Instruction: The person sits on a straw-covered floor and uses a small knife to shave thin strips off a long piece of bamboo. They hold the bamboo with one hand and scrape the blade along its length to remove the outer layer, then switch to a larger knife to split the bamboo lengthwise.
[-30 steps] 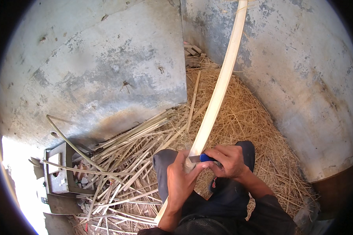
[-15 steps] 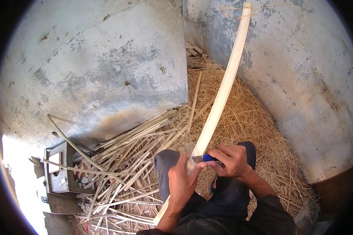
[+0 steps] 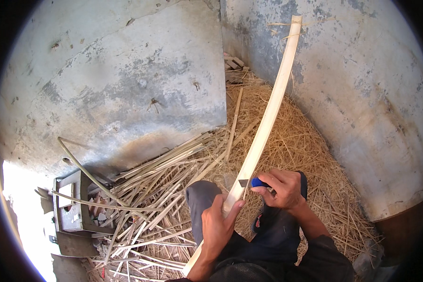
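Note:
A long pale bamboo strip [image 3: 267, 123] slants from beside my left forearm up toward the far right wall. My left hand [image 3: 217, 223] grips its lower part, thumb on one side and fingers on the other. In my right hand [image 3: 283, 189] is a knife with a blue handle [image 3: 258, 183]. Its short dark blade [image 3: 243, 183] lies across the strip's pale face, a little above my left thumb. Thin shavings hang near the strip's far end.
Loose bamboo strips [image 3: 160, 188] lie heaped at the left. Fine shavings [image 3: 315, 160] cover the floor ahead and to the right. A grey box-like frame [image 3: 72, 207] stands at the far left. Worn plastered walls [image 3: 141, 70] close in the left and right sides.
My right hand has moved the knife slightly up and right, away from my left thumb. The strip has slid a little toward me, its far end now lower in view.

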A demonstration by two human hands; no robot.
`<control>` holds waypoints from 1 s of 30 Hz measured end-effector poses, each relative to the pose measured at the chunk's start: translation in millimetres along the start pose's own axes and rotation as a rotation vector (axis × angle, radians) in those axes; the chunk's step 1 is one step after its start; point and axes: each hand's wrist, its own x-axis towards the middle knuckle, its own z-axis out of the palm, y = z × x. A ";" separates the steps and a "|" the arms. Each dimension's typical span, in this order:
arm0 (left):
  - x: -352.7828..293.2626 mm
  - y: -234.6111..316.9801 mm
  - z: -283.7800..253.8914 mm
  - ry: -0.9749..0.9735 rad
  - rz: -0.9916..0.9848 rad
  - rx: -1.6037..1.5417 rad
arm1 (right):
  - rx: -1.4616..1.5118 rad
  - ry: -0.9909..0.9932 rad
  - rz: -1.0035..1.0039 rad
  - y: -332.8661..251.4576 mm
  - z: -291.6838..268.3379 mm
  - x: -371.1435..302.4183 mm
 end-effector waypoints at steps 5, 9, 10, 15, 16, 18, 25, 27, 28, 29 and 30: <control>-2.8 0.0 -2.9 0.012 0.047 -0.023 | -0.038 -0.058 -0.007 -2.0 -4.1 -1.7; -7.7 -8.9 -4.8 0.005 0.049 0.049 | -0.007 -0.013 0.019 1.9 0.1 -4.9; -11.4 -12.5 -4.6 0.000 0.045 0.058 | -0.023 0.069 0.102 12.3 -1.3 -2.4; -42.1 -34.5 -6.5 -0.064 -0.051 0.019 | -0.059 0.189 0.151 57.5 -9.3 10.9; -44.4 -36.0 -9.0 -0.076 -0.075 0.041 | -0.049 0.169 0.160 58.4 -9.2 9.4; -46.9 -35.8 -12.5 -0.084 -0.096 0.054 | -0.029 0.127 0.175 60.1 -9.1 7.4; -74.2 -56.3 -23.1 -0.113 -0.180 0.066 | -0.065 0.153 0.298 113.7 -3.1 13.4; -77.5 -61.2 -25.7 -0.100 -0.175 0.070 | -0.078 0.131 0.286 124.5 0.2 15.2; -78.6 -63.9 -26.3 -0.093 -0.171 0.069 | -0.087 0.120 0.276 129.8 0.5 16.5; -79.8 -66.7 -26.7 -0.092 -0.162 0.086 | -0.082 0.114 0.287 134.6 1.7 17.2; -80.6 -69.5 -28.0 -0.087 -0.152 0.107 | -0.071 0.110 0.296 138.9 5.0 19.4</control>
